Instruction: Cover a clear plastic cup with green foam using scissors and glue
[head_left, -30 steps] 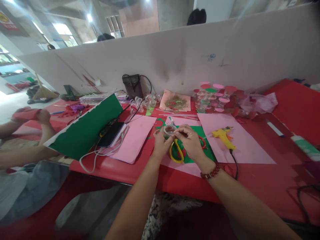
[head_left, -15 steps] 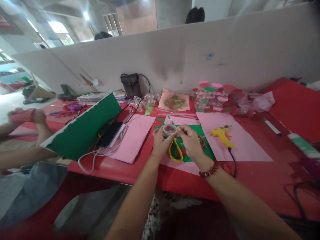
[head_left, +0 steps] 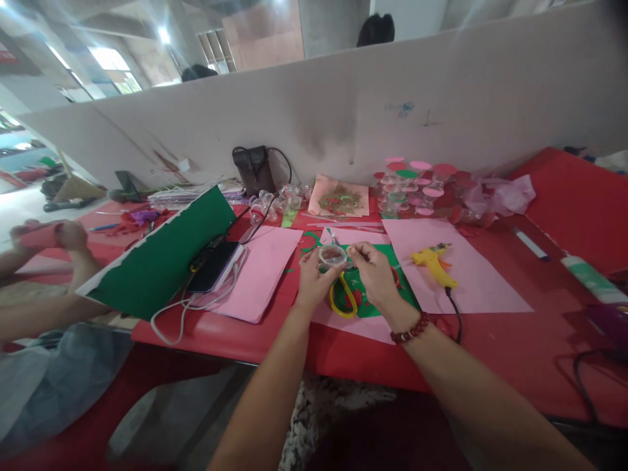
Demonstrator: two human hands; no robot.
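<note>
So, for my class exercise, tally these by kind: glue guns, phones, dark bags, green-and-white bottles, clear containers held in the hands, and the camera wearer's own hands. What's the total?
Glue gun: 1
Phone: 1
Dark bag: 1
Green-and-white bottle: 1
Held clear container: 1
Own left hand and right hand: 2
Total: 7

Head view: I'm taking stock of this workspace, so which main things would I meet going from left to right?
Tilted green sheet, clear plastic cup, yellow glue gun, white marker, green-and-white bottle.
</note>
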